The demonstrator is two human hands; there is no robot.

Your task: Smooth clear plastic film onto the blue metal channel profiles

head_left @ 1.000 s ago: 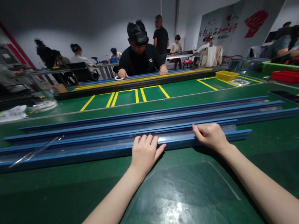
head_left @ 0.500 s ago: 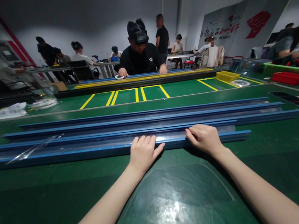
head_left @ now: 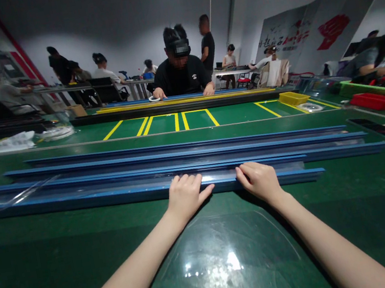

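Several long blue channel-shaped rails lie side by side across the green table. On the nearest blue rail, my left hand has its fingers curled over the edge and its thumb stretched to the right along the front. My right hand is closed on the same rail, a short way to the right, with its fingertips hidden inside the channel. Between the hands a shiny clear surface shows in the channel. A clear plastic strip sticks up at an angle over the rails on the left.
A clear sheet covers the table before me. A phone lies at the right, near a red tray and a yellow tray. Across the table a co-worker leans over yellow and blue rails.
My right hand has shifted slightly left along the rail. The clear strip at the left has also moved left. My left hand stays almost where it was.
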